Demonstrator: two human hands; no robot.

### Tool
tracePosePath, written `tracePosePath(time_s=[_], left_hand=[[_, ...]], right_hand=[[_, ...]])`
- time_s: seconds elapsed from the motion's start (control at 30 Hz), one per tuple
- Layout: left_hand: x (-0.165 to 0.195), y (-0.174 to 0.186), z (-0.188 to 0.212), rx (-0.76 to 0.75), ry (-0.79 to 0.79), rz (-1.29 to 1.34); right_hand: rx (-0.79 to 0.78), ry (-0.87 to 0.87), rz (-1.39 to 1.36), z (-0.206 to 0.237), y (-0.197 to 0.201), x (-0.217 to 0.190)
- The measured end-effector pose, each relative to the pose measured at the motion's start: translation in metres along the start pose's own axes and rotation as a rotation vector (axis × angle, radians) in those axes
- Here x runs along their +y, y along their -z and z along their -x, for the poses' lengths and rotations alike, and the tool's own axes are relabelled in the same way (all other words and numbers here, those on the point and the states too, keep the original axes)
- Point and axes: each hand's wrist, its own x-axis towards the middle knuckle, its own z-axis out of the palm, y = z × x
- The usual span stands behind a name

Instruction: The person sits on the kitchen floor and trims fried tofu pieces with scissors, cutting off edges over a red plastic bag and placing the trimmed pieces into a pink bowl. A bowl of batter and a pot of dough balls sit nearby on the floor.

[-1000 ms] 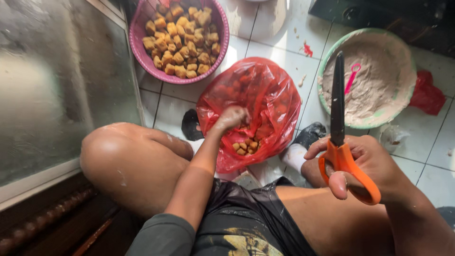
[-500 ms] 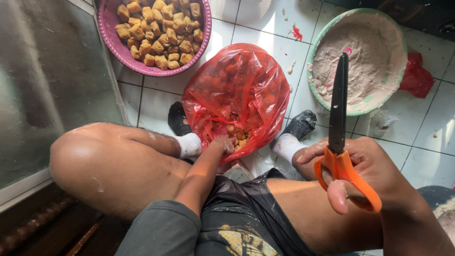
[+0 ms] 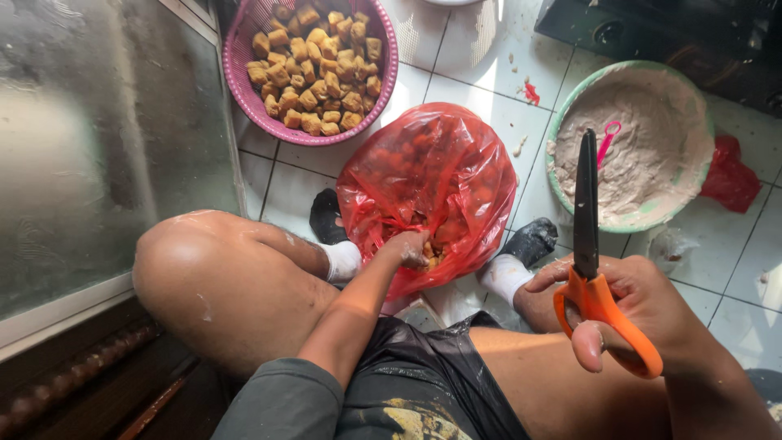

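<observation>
I sit on a tiled floor with a red plastic bag [image 3: 436,175] of fried tofu puffs between my feet. My left hand [image 3: 407,247] reaches into the bag's mouth, its fingers closed among the puffs; I cannot see what they grip. My right hand [image 3: 631,305] rests on my right knee and holds orange-handled scissors [image 3: 588,253], blades shut and pointing up and away from me.
A pink basket [image 3: 244,90] heaped with tofu puffs stands at the far left. To the right, a pale green bowl [image 3: 562,195] holds grey paste with a pink spoon [image 3: 608,137]. A crumpled red bag [image 3: 727,175] lies beyond it. A glass panel [image 3: 98,138] runs along my left.
My left hand has gone deeper into the bag's mouth. The view has shifted, with the basket sliding left then back. The scissors stay upright in my right hand.
</observation>
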Motion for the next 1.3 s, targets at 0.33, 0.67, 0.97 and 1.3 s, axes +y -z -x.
tracePosePath(time_s=[0.33, 0.67, 0.97, 1.3], left_hand=[[0.123, 0.158, 0.034, 0.302, -0.713, 1.458], [0.196, 0.193, 0.129, 0.218, -1.069, 1.875], [0.199, 0.193, 0.149, 0.269, -0.974, 1.867], [0.217, 0.143, 0.135, 0.376, -0.853, 1.755]], right_hand=[[-0.207, -0.003, -0.185, -0.004, -0.005, -0.012], [-0.324, -0.096, 0.095, -0.021, -0.030, -0.046], [-0.276, -0.180, 0.179, -0.025, -0.038, -0.056], [0.001, 0.036, 0.181, -0.030, -0.037, -0.026]])
